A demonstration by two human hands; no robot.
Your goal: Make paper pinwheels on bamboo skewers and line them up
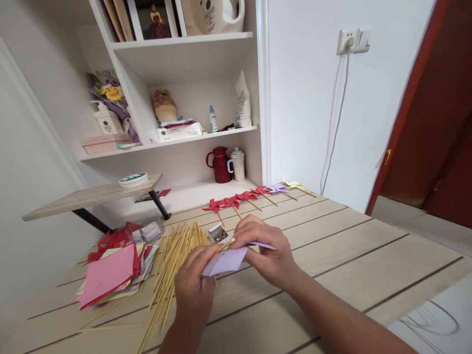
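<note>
The left hand (194, 279) is pinching a stick (224, 246) along with the left side of the purple paper (225, 261); the right hand (263, 246) is pinching the paper's right part between thumb and fingers. The paper is hanging between both hands, touching each. The stick's visible stretch is running crosswise, slanting slightly up from the left fingers, its tip reaching the right fingertips, so neither grip is clearly nearer; the fingers are hiding how stick and paper meet. Just beyond, an open box (217, 228) of metal bits is sitting on the tabletop (368, 275). Loose sticks (173, 265) are lying beside the left hand; farther out, pinwheels (246, 195) are lying in a row.
</note>
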